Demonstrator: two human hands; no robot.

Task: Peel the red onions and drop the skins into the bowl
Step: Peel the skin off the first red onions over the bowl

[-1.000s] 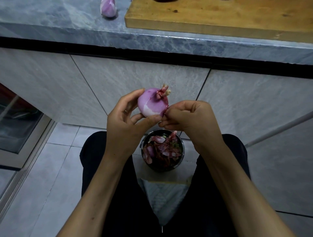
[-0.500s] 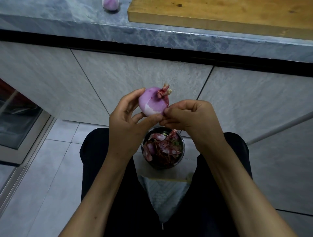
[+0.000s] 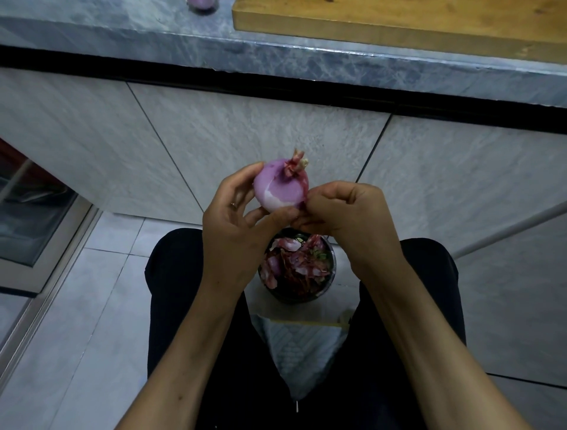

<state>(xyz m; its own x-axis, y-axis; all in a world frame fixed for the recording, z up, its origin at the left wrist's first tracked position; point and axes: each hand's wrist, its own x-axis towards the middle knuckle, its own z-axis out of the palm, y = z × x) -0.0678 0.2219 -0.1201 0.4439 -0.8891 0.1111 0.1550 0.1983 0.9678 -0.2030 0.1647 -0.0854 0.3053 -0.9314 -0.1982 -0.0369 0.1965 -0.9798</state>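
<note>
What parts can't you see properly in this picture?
- Second onion: head view, cut off by the top edge.
- Bowl: near rim hidden behind both wrists.
- Red onion: underside covered by the left hand.
- Right hand: fingertips curled under, so the skin pinch is hidden.

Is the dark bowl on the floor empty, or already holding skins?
Holding skins: the dark round bowl is heaped with red and pink onion skins, nearly to its rim.

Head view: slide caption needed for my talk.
Left hand holds a red onion while right hand pinches its skin above the bowl.
</note>
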